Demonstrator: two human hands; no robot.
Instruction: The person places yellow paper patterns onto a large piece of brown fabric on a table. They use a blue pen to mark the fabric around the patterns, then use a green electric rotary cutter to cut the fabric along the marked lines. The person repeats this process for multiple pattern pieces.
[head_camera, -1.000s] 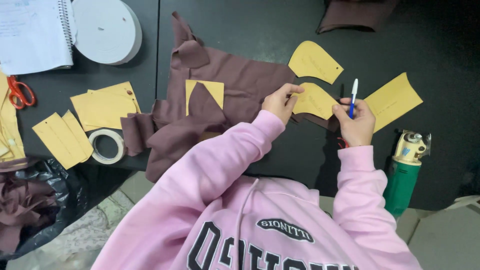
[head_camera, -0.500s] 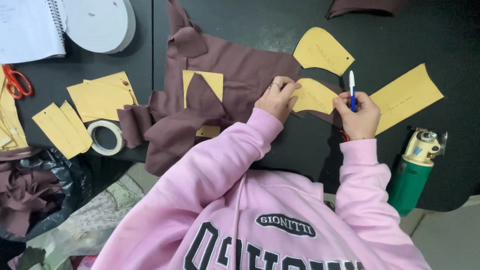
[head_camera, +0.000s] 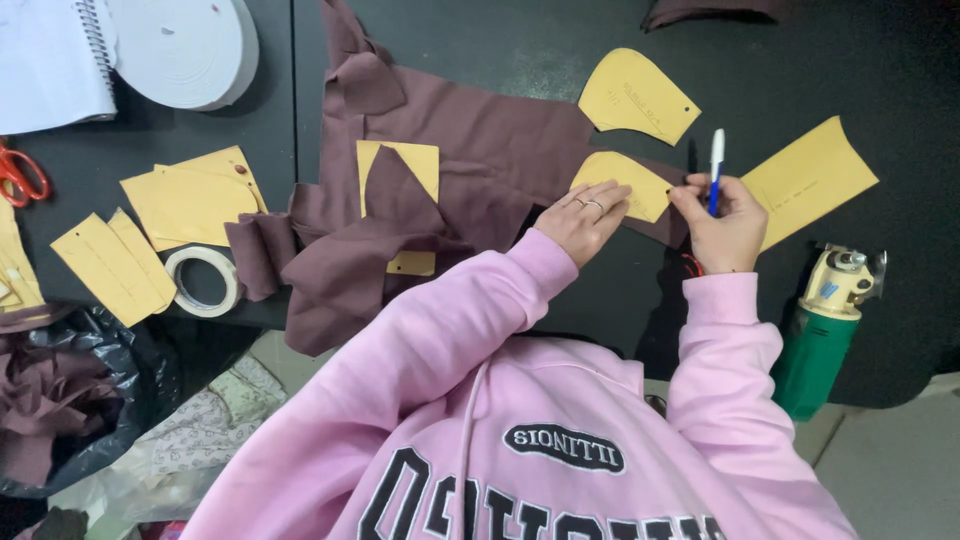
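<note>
In the head view the left hand (head_camera: 585, 215) lies flat, fingers spread, pressing a yellow pattern (head_camera: 622, 183) onto the brown cloth (head_camera: 470, 150) on the black table (head_camera: 560, 30). The right hand (head_camera: 722, 222) is closed around a blue pen (head_camera: 716, 165), tip at the pattern's right edge. The cloth is bunched and folded near the tape roll (head_camera: 202, 281), so I think it can slide under the pattern, and the traced line would go wrong if the left hand loosens its pressure
</note>
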